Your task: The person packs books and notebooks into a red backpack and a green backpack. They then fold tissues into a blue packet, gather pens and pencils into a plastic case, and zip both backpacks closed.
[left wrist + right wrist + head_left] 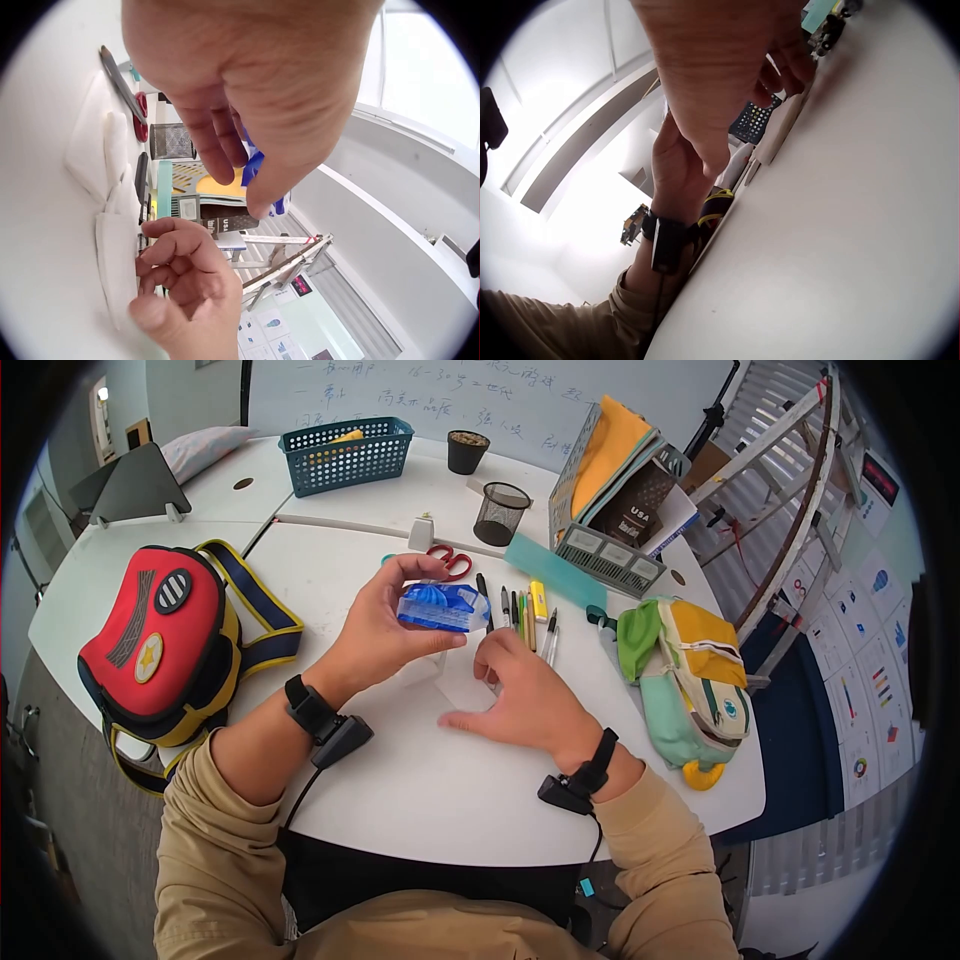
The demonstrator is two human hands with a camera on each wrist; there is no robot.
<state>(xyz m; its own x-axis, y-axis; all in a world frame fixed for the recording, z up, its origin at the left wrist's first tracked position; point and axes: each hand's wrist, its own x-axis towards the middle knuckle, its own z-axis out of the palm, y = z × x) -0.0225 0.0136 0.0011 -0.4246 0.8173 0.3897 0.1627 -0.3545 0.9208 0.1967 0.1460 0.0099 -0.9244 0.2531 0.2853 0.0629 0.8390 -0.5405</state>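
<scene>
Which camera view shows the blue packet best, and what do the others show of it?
The head view, because the blue packet shows there almost whole, held in the left hand. The left wrist view shows only blue parts of it, mostly hidden by that hand. The right wrist view does not show it.

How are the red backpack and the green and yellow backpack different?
The red backpack is mostly red, but the green and yellow backpack mixes green, yellow and white. The red one looks bigger, and the green and yellow one looks smaller. The red one has a star badge; the green and yellow one has a round blue-green badge. Both lie on the white table.
</scene>
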